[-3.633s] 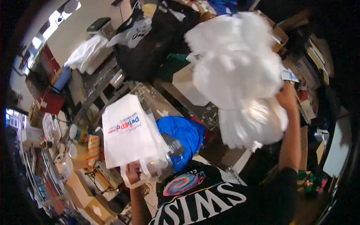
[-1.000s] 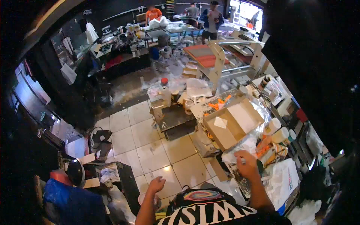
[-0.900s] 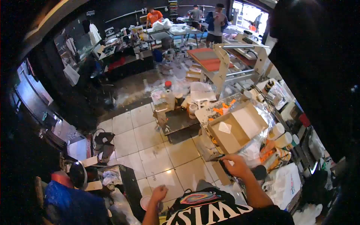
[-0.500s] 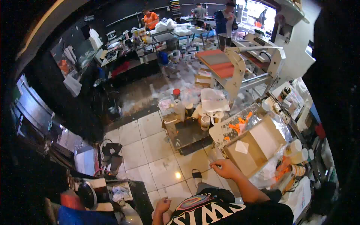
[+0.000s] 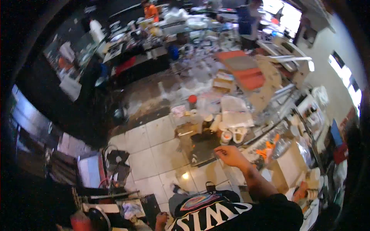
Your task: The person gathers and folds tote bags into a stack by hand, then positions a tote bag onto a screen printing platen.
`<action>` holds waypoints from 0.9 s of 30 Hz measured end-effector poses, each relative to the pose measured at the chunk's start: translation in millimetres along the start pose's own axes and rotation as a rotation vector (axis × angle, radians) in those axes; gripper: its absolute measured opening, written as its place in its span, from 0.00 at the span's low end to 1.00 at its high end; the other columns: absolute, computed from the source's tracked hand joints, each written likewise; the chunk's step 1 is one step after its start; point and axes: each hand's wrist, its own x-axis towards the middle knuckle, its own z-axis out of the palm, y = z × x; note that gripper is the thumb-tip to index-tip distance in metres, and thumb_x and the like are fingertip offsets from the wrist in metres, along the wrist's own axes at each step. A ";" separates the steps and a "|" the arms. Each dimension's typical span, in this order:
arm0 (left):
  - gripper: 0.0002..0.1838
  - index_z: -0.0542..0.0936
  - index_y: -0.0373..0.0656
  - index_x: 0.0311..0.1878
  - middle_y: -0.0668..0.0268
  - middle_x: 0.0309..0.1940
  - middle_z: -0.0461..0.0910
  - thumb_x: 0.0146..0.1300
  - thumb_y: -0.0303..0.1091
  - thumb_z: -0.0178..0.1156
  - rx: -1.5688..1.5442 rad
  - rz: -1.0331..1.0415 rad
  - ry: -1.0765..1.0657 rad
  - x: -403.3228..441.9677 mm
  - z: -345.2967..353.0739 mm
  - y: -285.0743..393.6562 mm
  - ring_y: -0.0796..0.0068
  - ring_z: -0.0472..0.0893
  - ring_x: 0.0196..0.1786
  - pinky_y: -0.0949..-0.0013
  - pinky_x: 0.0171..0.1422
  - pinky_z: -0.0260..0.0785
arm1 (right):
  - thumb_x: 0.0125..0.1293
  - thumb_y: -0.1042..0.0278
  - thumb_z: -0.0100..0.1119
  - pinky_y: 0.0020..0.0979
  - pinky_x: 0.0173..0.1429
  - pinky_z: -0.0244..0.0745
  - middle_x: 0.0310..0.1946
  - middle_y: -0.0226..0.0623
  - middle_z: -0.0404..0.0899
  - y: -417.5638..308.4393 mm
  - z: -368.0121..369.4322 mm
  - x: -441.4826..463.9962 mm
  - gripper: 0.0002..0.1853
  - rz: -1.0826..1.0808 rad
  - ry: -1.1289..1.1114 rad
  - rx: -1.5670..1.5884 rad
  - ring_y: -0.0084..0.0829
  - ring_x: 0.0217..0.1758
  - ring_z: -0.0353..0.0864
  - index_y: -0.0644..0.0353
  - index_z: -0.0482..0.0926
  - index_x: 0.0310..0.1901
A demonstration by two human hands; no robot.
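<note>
The person's right hand (image 5: 232, 156) has its fingers (image 5: 219, 150) loosely bent, and whether anything lies between them cannot be told; it shows in front of the near right part of a low dark tabletop (image 5: 201, 149). The left hand (image 5: 162, 219), blurred beside the black shirt (image 5: 216, 211), is too dim to tell how its fingers stand. Nearest the right hand, a round jar (image 5: 226, 137) stands by the tabletop's right edge, with a white bag (image 5: 236, 112) beyond it toward the far right corner and a red-capped bottle (image 5: 192, 100) near the far edge. To the right of that hand lie an open cardboard box (image 5: 288, 169) and orange strips (image 5: 268, 148). Near the left hand, crumpled cloth (image 5: 132, 210) rests on a dark-sided stand (image 5: 151, 206). Pale floor tiles (image 5: 144, 165) spread left of the tabletop. Farther off are a red-and-grey board (image 5: 244, 69) and a person in orange (image 5: 150, 12).
</note>
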 end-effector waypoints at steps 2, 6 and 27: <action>0.12 0.78 0.33 0.47 0.54 0.34 0.84 0.67 0.32 0.56 0.112 -0.134 0.054 -2.2 -6.4 -14.5 0.65 0.83 0.32 0.63 0.32 0.77 | 0.67 0.62 0.58 0.36 0.51 0.79 0.42 0.47 0.85 -2.2 24.9 36.9 0.15 0.044 -0.067 0.047 0.42 0.46 0.86 0.59 0.82 0.51; 0.13 0.78 0.34 0.47 0.55 0.35 0.83 0.67 0.34 0.55 0.142 -0.232 0.039 23.4 -43.5 -1.8 0.63 0.82 0.32 0.62 0.33 0.76 | 0.66 0.60 0.61 0.36 0.48 0.80 0.41 0.46 0.85 -3.8 92.5 111.9 0.16 0.152 -0.124 -0.060 0.38 0.43 0.86 0.60 0.81 0.51; 0.27 0.71 0.43 0.62 0.54 0.56 0.75 0.68 0.51 0.52 -0.073 0.282 -0.180 353.2 -267.2 552.7 0.54 0.78 0.51 0.49 0.49 0.73 | 0.60 0.53 0.61 0.44 0.31 0.78 0.28 0.39 0.84 210.8 281.8 333.0 0.15 0.926 -0.465 -0.150 0.41 0.29 0.83 0.56 0.81 0.37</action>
